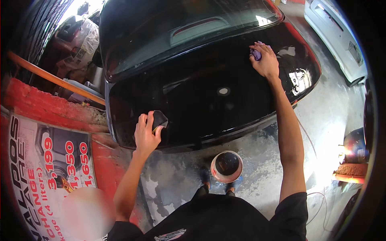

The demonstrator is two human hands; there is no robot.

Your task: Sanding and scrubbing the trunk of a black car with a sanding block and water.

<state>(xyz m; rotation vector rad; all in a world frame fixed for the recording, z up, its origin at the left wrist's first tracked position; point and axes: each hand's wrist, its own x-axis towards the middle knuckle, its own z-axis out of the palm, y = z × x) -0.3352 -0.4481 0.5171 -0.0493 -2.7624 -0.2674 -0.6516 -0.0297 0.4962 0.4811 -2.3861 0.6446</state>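
L hand point(146, 134) pinching a dark sheet point(160, 119) btwn thumb & fingers, over the near L of the black car panel point(193, 108); R hand point(265, 62), fingers curled round a purple cloth point(256, 54), far R. Best approx. even pressure, cloth flat, sheet corners off the gloss.

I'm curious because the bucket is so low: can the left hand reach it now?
Probably not without bending: the bucket stands on the floor by the feet, while the left hand holds a dark sheet up at the black car.
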